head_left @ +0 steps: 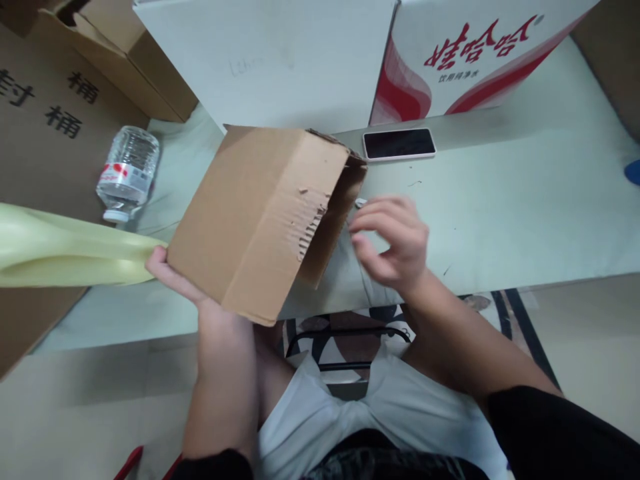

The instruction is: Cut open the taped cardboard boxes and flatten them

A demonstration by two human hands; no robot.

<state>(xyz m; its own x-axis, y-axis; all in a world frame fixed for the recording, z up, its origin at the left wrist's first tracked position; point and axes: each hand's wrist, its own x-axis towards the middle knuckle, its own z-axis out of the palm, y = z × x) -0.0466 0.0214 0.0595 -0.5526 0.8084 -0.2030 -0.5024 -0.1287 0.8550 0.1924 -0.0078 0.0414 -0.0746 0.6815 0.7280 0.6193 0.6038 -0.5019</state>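
Note:
A brown cardboard box (240, 207) is held tilted above the cloth-covered table, its open end facing right. The box's near face has a torn, ragged patch with the corrugated layer showing. My left hand (175, 277) grips the lower left edge of the box; most of its fingers are hidden beneath. Just right of the opening, my right hand (393, 243) hovers with bent fingers, its thumb apart from the index finger. A small pale scrap (361, 203) shows by its fingertips; whether they touch it I cannot tell.
A long pale yellow inflated-looking thing (75, 250) lies at the left, by a water bottle (129, 173) on its side. A phone (399, 144) rests before a white and red carton (450, 67). Behind are a white box (280, 60) and an open brown carton (145, 60).

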